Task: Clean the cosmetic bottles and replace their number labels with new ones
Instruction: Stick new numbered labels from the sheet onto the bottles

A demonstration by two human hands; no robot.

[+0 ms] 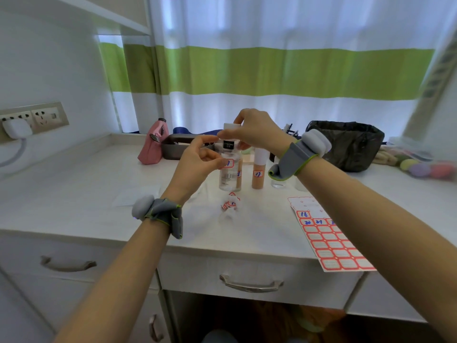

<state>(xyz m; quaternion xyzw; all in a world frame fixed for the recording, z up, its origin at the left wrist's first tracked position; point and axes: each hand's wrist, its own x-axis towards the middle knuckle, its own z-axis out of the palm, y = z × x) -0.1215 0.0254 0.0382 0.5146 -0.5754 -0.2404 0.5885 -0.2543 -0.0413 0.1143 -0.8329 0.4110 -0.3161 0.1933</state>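
A clear bottle [228,173] with a white cap and a black brand tag is held just above the white desk [99,194]. My right hand [254,131] grips it at the cap from above. My left hand [197,160] pinches the red-framed number label [228,163] on its front. Behind it stand a beige bottle [239,177], mostly hidden, and a beige bottle with a white cap [258,173] bearing label 17. Crumpled old labels [231,203] lie on a white cloth [210,211]. A sheet of red-framed labels [329,238] lies at the right, overhanging the desk edge.
A pink pouch [153,144] and a dark tray [178,146] stand at the back. A black-lined bin [351,144] sits back right, with coloured sponges [425,167] beyond. A wall socket with a white plug [17,128] is at the left. Drawers with metal handles [251,284] are below.
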